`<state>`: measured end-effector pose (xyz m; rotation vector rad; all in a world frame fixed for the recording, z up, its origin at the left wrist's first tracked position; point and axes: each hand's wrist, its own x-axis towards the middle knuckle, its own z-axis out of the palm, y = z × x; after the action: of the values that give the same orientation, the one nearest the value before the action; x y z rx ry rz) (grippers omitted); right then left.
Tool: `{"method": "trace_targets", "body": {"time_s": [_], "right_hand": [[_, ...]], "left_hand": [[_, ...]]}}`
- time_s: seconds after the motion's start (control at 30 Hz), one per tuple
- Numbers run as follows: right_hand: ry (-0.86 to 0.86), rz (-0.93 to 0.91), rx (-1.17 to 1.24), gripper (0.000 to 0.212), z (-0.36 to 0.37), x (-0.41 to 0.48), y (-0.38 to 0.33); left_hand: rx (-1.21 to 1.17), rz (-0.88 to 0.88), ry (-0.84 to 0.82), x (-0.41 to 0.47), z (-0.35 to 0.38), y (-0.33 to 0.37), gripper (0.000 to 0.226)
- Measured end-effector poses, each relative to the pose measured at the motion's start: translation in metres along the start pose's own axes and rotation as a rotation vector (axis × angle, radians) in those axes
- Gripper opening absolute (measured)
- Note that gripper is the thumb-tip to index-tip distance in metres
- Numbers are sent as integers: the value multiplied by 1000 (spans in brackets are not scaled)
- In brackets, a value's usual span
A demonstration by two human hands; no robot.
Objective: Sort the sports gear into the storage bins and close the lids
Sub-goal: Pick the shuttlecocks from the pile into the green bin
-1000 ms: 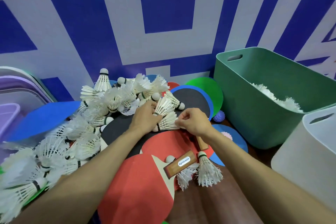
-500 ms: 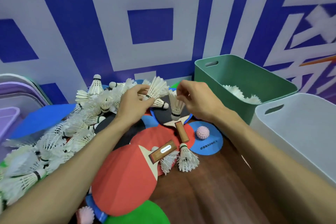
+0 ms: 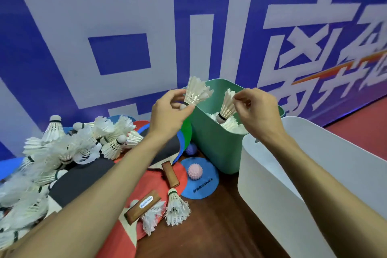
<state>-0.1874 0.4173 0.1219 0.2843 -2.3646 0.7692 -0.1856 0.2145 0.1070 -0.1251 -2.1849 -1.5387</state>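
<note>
1. The left hand (image 3: pixel 167 111) pinches a shuttlecock (image 3: pixel 195 93) near its cork end, feathers fanned upward, right at the near left rim of the green bin (image 3: pixel 211 142). The grip sits low and narrow, so if it lets go here, the shuttlecock may strike the rim and tumble outside.
2. The right hand (image 3: pixel 258 111) holds a second shuttlecock (image 3: pixel 227 104) by the feather tips, cork hanging down over the bin's opening. That one looks well placed to fall onto the white shuttlecocks already inside, though a fingertip hold on feathers can crush or bend them.
3. The white bin (image 3: pixel 272 174) stands just beside the green one under the right forearm; a careless pull back could nudge it, or a light shuttlecock could drift across into it.
4. Below the left forearm lie table tennis paddles (image 3: pixel 88 178), a pink spiky ball (image 3: pixel 195 171) on a blue disc (image 3: pixel 201 184), and two loose shuttlecocks (image 3: pixel 177 209); a low sweep could scatter them.
5. The large pile of shuttlecocks (image 3: pixel 69 148) at the left remains unsorted, so much of the task is still ahead, and no lid is on either bin.
</note>
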Motion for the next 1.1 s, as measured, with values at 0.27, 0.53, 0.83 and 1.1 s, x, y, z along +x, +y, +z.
{"method": "trace_targets", "body": {"time_s": [0.27, 0.53, 0.83, 1.1], "right_hand": [[-77, 139, -135, 21, 29, 16, 34], [-249, 105, -204, 25, 49, 12, 26], [-362, -122, -71, 23, 78, -12, -37], [-560, -190, 32, 25, 141, -30, -86]], "left_hand": [[86, -48, -156, 39, 65, -31, 46], [129, -66, -265, 35, 65, -54, 52], [305, -158, -178, 4, -41, -72, 32], [571, -208, -73, -19, -147, -113, 26]]}}
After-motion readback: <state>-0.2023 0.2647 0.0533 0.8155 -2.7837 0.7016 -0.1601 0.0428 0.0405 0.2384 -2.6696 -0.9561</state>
